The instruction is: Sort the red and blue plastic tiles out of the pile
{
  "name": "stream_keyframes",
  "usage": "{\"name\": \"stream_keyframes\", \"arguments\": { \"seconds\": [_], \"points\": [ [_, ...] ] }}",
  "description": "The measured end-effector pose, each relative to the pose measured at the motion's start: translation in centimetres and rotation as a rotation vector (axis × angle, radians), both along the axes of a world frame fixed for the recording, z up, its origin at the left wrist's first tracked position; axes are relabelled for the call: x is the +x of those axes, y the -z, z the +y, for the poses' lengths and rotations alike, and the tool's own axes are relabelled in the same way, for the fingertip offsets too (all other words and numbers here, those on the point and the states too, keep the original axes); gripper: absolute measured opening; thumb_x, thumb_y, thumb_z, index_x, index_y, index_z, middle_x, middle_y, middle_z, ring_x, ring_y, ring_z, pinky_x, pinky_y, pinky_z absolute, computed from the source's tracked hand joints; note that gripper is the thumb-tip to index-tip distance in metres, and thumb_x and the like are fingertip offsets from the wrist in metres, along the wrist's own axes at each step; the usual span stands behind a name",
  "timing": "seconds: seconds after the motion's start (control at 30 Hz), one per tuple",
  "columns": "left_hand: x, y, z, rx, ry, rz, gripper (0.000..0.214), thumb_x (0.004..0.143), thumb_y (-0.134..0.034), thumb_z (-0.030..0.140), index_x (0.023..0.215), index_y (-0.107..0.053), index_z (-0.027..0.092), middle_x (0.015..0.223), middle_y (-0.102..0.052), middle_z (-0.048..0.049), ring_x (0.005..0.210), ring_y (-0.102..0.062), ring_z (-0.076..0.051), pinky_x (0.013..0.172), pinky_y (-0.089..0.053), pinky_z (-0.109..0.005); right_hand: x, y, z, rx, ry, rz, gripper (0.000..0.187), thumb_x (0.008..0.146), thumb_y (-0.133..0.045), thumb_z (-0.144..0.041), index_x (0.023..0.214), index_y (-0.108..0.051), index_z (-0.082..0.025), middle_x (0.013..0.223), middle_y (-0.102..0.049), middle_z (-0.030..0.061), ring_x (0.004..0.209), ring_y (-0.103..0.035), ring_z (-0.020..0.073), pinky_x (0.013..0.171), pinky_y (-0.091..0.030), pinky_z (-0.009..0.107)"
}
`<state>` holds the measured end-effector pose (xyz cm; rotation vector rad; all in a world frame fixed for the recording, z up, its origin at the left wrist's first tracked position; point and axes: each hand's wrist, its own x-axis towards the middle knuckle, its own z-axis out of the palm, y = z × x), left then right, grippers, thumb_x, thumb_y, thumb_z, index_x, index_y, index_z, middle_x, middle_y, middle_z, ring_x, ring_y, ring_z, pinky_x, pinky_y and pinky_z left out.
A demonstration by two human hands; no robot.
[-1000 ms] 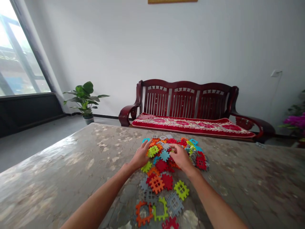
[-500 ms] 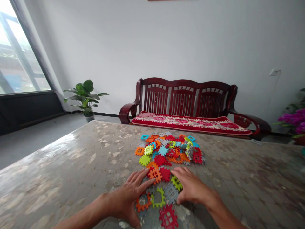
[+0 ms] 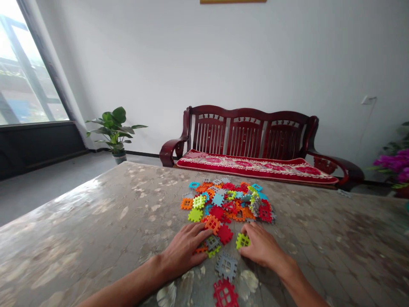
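Several notched plastic building tiles lie in a pile (image 3: 223, 202) ahead of both hands. My left hand (image 3: 188, 245) rests low on the table, fingers stretched over an orange window tile (image 3: 212, 224) and thumb apart. Beside its fingers and thumb are a dark grey window tile (image 3: 212, 243) and a lime frame tile (image 3: 214, 251), partly covered. Between thumb and fingers, my right hand (image 3: 258, 245) pinches a lime window tile (image 3: 243, 241). A red solid tile (image 3: 225, 234) lies between the hands. Nearer me are a grey window tile (image 3: 226, 266) and a red one (image 3: 225, 293).
The patterned table (image 3: 128, 221) stretches out on both sides. Behind it stands a dark red wooden bench (image 3: 246, 132) with a red patterned cover (image 3: 255, 166). A potted plant (image 3: 116, 128) is at the left, purple flowers (image 3: 393, 164) at the right.
My left hand has slid forward and right, and the orange and lime frame tiles have shifted toward the pile. My right hand has closed on the lime window tile, now apart from the grey one.
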<state>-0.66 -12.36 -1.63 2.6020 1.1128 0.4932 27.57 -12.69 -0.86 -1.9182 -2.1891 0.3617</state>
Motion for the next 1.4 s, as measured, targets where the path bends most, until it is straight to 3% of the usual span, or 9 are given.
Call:
{"name": "stream_keyframes", "arguments": {
  "seconds": [0.13,0.33,0.47,0.6,0.8,0.97,1.23,1.33,1.4],
  "points": [
    [0.9,0.5,0.7,0.010,-0.059,-0.050,0.057,0.078,-0.061,0.023,0.134,-0.053,0.032,0.135,-0.058,-0.0047,0.121,-0.054,-0.026,0.105,-0.042,-0.043,0.0,0.5,0.7,0.032,0.017,0.016,0.028,0.061,-0.062,-0.017,0.088,-0.060,-0.019,0.098,-0.062,0.0079,0.092,-0.057,0.0221,0.078,-0.038,0.029],
    [0.8,1.6,0.9,-0.032,-0.184,-0.152,0.038,0.086,-0.055,0.027,0.123,-0.061,0.030,0.142,-0.051,-0.0062,0.128,-0.049,-0.025,0.108,-0.040,-0.041,-0.1,0.4,1.5,0.013,0.032,0.083,0.031,0.057,-0.064,-0.017,0.086,-0.056,-0.020,0.093,-0.063,0.0047,0.089,-0.056,0.0210,0.074,-0.037,0.028],
    [0.0,1.2,0.1,-0.074,-0.218,-0.147,0.058,0.074,-0.068,0.035,0.131,-0.055,0.032,0.146,-0.045,-0.0070,0.132,-0.043,-0.030,0.110,-0.038,-0.046,0.6,0.7,2.3,-0.047,0.071,0.204,0.035,0.054,-0.071,-0.021,0.087,-0.057,-0.021,0.087,-0.064,0.0007,0.082,-0.057,0.0184,0.066,-0.036,0.026],
    [-0.9,0.6,-1.2,-0.114,-0.250,-0.064,0.095,0.052,-0.079,0.029,0.140,-0.044,0.035,0.143,-0.045,-0.0077,0.130,-0.042,-0.034,0.108,-0.037,-0.048,0.4,0.6,3.1,-0.078,0.103,0.512,0.013,0.063,-0.064,-0.023,0.073,-0.057,-0.020,0.064,-0.057,-0.0034,0.062,-0.053,0.0136,0.055,-0.035,0.024],
    [-0.9,0.4,-1.6,-0.132,-0.238,-0.053,0.073,0.061,-0.058,0.014,0.131,-0.050,0.033,0.125,-0.056,-0.0056,0.117,-0.053,-0.027,0.102,-0.042,-0.039,-2.5,-0.5,4.4,-0.181,0.115,0.991,0.025,0.065,-0.064,-0.035,0.085,-0.062,-0.020,0.072,-0.062,-0.0015,0.068,-0.060,0.0166,0.052,-0.047,0.025],
    [-1.2,0.3,-1.1,-0.127,-0.284,-0.122,0.064,0.060,-0.054,0.012,0.122,-0.054,0.031,0.116,-0.060,-0.0038,0.109,-0.058,-0.024,0.097,-0.045,-0.035,-2.6,0.9,5.3,-0.027,0.128,0.768,0.034,0.067,-0.063,-0.029,0.100,-0.066,-0.019,0.098,-0.070,0.0061,0.086,-0.065,0.0208,0.075,-0.052,0.033],
    [-0.8,0.0,1.4,-0.133,-0.478,-0.425,0.044,0.074,-0.058,0.025,0.117,-0.055,0.022,0.112,-0.061,-0.0066,0.087,-0.062,-0.018,0.079,-0.051,-0.032,-3.2,2.1,3.9,0.075,0.051,0.239,0.029,0.081,-0.058,-0.036,0.103,-0.066,-0.020,0.102,-0.065,0.0096,0.099,-0.061,0.0227,0.086,-0.043,0.030],
    [0.9,0.9,1.6,-0.085,-0.431,-0.455,0.049,0.078,-0.060,0.032,0.126,-0.054,0.023,0.124,-0.058,-0.0098,0.104,-0.059,-0.022,0.090,-0.049,-0.038,-4.3,1.4,3.5,0.078,0.061,0.150,0.028,0.084,-0.057,-0.037,0.104,-0.065,-0.019,0.108,-0.062,0.0120,0.106,-0.058,0.0238,0.091,-0.041,0.030],
    [1.9,1.5,1.3,-0.069,-0.365,-0.336,0.069,0.069,-0.071,0.038,0.134,-0.051,0.026,0.135,-0.052,-0.0117,0.122,-0.050,-0.030,0.102,-0.041,-0.047,-4.8,1.0,3.4,0.072,0.070,0.124,0.028,0.085,-0.056,-0.037,0.105,-0.064,-0.019,0.111,-0.060,0.0128,0.108,-0.057,0.0243,0.091,-0.041,0.030]
  ]
}}
